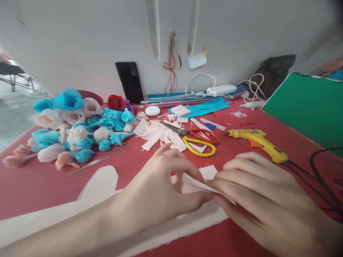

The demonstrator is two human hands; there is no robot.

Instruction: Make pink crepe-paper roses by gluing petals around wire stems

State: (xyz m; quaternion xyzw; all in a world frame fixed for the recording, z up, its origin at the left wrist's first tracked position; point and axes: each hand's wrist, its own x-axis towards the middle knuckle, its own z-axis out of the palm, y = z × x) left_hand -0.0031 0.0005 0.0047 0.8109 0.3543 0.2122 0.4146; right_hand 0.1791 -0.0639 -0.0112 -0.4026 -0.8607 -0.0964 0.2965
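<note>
Both hands meet at the near middle of the red table [40,185]. My left hand [163,185] and my right hand [257,192] pinch the same small piece of pale pink crepe paper [194,185] between fingertips, holding it just above a long pale pink paper strip [53,217] that runs along the near edge. A cut pale petal shape [100,182] lies just left of my left hand.
A heap of blue, white and pink paper flowers [72,132] fills the left side. Scissors with red and yellow handles [199,141] and paper scraps [158,134] lie mid-table. A yellow glue gun [257,141] and its black cord [318,178] sit right, beside a green board [308,107].
</note>
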